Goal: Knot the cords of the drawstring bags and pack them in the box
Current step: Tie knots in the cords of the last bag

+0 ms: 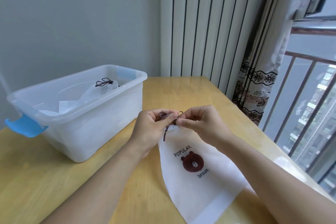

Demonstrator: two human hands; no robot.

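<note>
Two hands, left hand (151,125) and right hand (197,123), pinch the dark braided cord (164,115) of the white bear-print drawstring bag (198,174); a slackened grip could let the loop unravel.

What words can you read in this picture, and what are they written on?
"POPULAR": printed above the brown bear face on the white drawstring bag lying on the table.
"broun": printed below the bear face on the same bag.
No other text is readable; the bag in the plastic box shows no print.

Bare forearms, no sleeves/jewelry; left hand (151,129), right hand (201,123).
</note>
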